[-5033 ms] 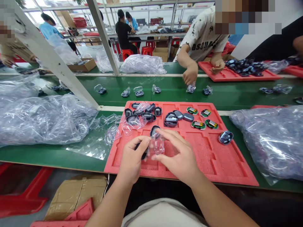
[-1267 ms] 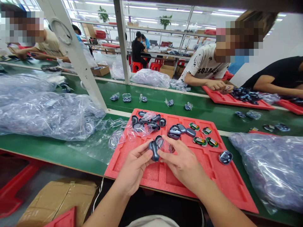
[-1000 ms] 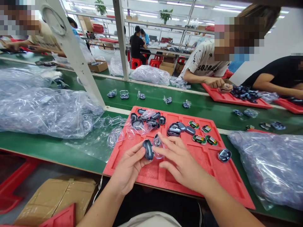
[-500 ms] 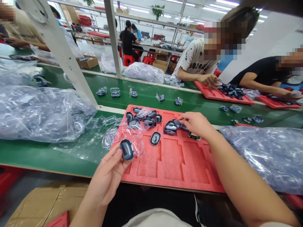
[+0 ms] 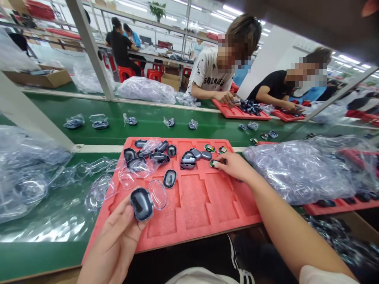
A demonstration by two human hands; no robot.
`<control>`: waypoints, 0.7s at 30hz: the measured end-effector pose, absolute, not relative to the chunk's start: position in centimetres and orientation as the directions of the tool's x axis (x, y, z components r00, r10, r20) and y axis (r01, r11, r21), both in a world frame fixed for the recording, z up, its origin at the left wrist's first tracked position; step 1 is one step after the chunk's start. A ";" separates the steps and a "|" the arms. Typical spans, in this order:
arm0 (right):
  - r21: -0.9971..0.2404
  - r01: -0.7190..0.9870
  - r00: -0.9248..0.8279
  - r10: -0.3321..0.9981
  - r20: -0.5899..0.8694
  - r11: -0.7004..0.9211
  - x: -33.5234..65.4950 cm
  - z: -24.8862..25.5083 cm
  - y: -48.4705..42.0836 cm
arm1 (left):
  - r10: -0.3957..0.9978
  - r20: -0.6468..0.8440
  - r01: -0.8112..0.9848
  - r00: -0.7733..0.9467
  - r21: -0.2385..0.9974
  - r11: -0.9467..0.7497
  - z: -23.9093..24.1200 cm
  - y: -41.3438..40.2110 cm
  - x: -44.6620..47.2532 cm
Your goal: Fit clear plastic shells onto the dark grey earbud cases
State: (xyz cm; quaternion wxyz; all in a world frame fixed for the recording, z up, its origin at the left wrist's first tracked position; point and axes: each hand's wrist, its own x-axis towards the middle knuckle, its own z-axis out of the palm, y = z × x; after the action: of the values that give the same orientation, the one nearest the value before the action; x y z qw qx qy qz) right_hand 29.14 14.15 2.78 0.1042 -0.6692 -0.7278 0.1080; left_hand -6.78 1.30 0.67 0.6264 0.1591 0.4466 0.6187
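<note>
My left hand (image 5: 122, 228) grips a dark blue oval shell (image 5: 142, 204) fitted in clear plastic, between thumb and fingers, over the front left of a red foam tray (image 5: 194, 221). A clear oval lid (image 5: 157, 194) stands open on its right side. Towards the tray's back right, the fingers of my right hand (image 5: 237, 167) close on a small green circuit board piece (image 5: 213, 163). Two similar board pieces (image 5: 209, 148) lie just behind it. Left of them are dark shell parts (image 5: 188, 159). A single dark shell (image 5: 169, 178) lies near the left hand.
More shells and clear covers (image 5: 139, 167) fill the tray's back left. Loose clear covers (image 5: 100, 191) lie beside it. Large plastic bags (image 5: 299, 169) flank the tray. Bagged parts (image 5: 130, 120) sit on the green belt (image 5: 154, 128). Co-workers (image 5: 207, 75) work across it.
The view has swung to the right. My right hand has moved from the dark parts to a green board piece. The left hand still holds the shell with its clear lid open.
</note>
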 end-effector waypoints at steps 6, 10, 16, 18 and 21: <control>-0.391 0.910 -0.136 0.990 0.021 0.134 28.3 2.9 12.1 | 0.919 -0.384 -0.658 -0.093 0.716 0.233 0.5 1.3 -5.2; -0.410 0.865 -0.336 0.941 -0.046 0.289 28.6 4.0 9.9 | 0.933 -0.357 -0.698 -0.042 0.678 0.228 0.9 1.2 -4.7; -0.351 0.862 -0.409 0.911 -0.052 0.367 28.7 3.2 7.4 | 0.957 -0.286 -0.775 0.043 0.595 0.212 1.5 1.3 -4.0; -0.395 0.834 -0.415 0.910 0.012 0.385 28.3 2.5 6.9 | 0.965 -0.260 -0.786 0.047 0.586 0.196 1.4 1.2 -3.9; -0.490 0.817 -0.283 0.952 0.117 0.303 27.5 1.3 6.3 | 0.975 -0.219 -0.797 0.039 0.582 0.163 1.2 1.0 -3.7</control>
State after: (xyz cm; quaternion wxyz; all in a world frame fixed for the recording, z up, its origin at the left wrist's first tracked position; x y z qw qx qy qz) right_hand 27.49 6.31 1.35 0.1978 -0.5650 -0.7827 0.1704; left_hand -3.73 1.00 1.23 0.7046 0.1525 0.2918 0.6286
